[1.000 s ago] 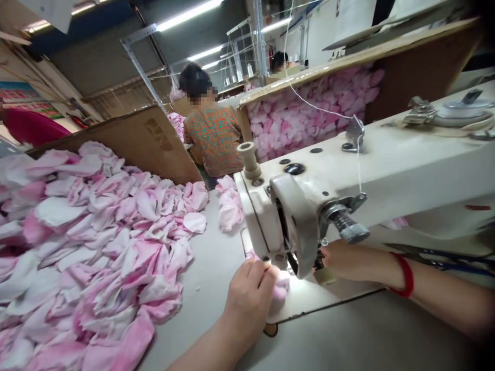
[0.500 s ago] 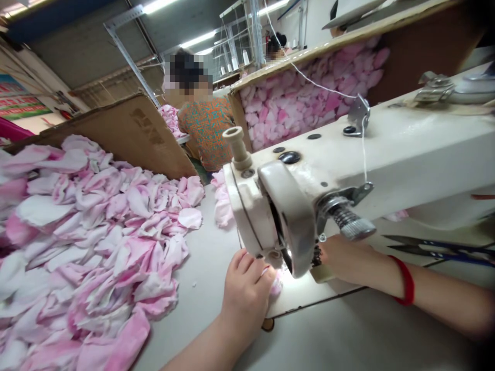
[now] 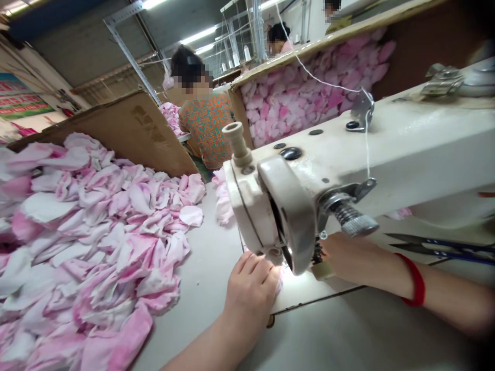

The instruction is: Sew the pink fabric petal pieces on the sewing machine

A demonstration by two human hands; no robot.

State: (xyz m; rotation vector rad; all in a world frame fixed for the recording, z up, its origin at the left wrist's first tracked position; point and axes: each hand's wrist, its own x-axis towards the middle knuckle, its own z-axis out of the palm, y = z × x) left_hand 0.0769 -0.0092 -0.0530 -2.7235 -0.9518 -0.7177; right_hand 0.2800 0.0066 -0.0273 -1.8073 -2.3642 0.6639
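My left hand (image 3: 251, 288) is closed, its curled fingers on a small pink-and-white fabric piece (image 3: 279, 283) at the lit needle area. Most of that piece is hidden under the fingers. Over it stands the head of a white sewing machine (image 3: 247, 206), with a white thread running through its guides. My right hand (image 3: 344, 256), with a red band at the wrist, reaches in behind the machine's head from the right. Its fingers are out of sight there, so what they touch does not show.
A big heap of pink-and-white fabric pieces (image 3: 96, 242) covers the left of the table. Thread snips (image 3: 436, 247) lie at the right, beyond my forearm. Cardboard panels (image 3: 127, 134) stand behind, and a person in a patterned top (image 3: 211, 126) sits past them.
My left hand has shifted slightly right, and less of the fabric piece shows by its thumb. The right hand stays behind the machine's head. The view has moved slightly.
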